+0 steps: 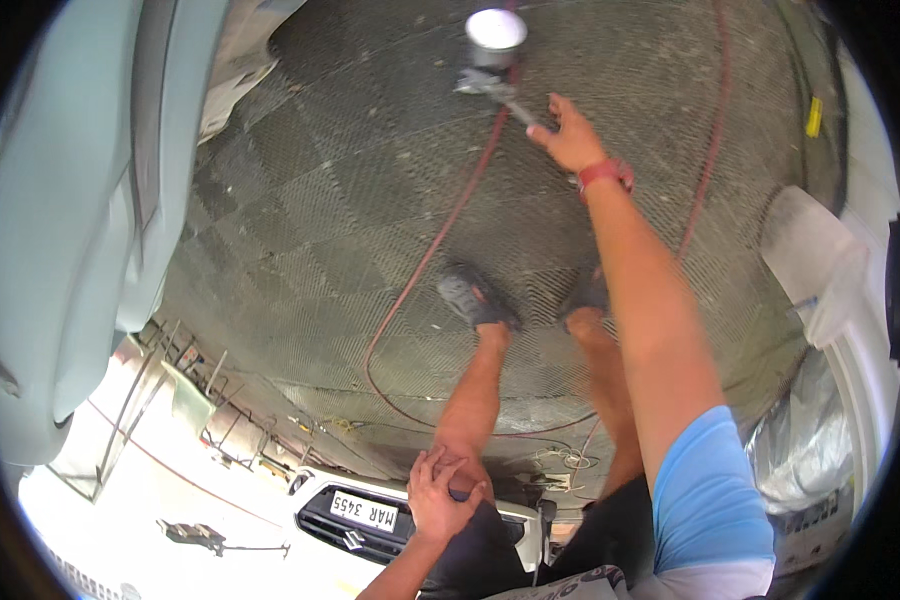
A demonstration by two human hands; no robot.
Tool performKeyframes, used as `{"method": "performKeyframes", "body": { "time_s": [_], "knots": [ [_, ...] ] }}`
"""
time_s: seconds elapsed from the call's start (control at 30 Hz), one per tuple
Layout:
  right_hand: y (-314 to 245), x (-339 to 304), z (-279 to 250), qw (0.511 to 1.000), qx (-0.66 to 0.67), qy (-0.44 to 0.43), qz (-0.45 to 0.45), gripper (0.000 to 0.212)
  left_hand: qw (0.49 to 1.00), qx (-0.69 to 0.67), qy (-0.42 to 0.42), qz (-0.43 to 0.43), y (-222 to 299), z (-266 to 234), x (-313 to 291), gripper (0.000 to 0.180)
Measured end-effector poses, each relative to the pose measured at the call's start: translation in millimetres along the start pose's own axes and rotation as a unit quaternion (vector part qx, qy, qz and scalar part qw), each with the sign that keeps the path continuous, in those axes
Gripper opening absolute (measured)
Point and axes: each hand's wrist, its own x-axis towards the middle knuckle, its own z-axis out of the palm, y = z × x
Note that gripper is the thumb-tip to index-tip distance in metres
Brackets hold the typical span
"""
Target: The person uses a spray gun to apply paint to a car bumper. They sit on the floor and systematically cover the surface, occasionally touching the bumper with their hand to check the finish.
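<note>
1. Work with the grey tool point(500, 94) looks, in my judgement, under way rather than over: the right hand point(570, 140) is at the handle's end, and no finished result shows.
2. The tool is out ahead of the dark shoes point(470, 297), above or on the ribbed floor mat point(300, 220), with a silver can point(495, 35) just beyond its head and a red hose point(450, 220) passing close by.
3. The right arm point(655, 290) reaches forward, nearly straight, a red band point(607, 176) at its wrist; the thumb points to the handle and the fingers spread loosely.
4. The left hand point(445, 500) lies over the knee of the left leg point(472, 400), fingers bent and slightly parted.
5. Blur at the tool, and a small dark patch point(460, 495) by the left thumb, mean I cannot tell what either hand has hold of.
</note>
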Motion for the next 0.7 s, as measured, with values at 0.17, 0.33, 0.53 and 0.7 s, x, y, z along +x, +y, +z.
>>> {"method": "performKeyframes", "body": {
  "time_s": [0.17,0.33,0.53,0.7],
  "knots": [
    [-34.9,56.1,43.0,0.998,-0.063,-0.025,-0.004,0.062,0.998,-0.057,0.022,-0.034,-21.5,-9.6,9.9,0.054],
    [-72.3,-56.6,32.5,0.998,-0.014,-0.016,-0.061,0.047,0.999,-0.033,-0.010,-0.033,-22.2,-14.3,1.8,0.053],
    [-136.6,-245.7,-70.8,0.961,-0.014,-0.178,-0.211,0.047,0.999,-0.011,-0.033,-0.033,-9.2,-5.4,-6.9,0.051],
    [-174.6,-335.4,-138.4,0.922,-0.043,-0.283,-0.260,0.049,0.997,-0.028,-0.062,-0.036,-2.8,9.5,-14.7,0.051]
  ]
}}
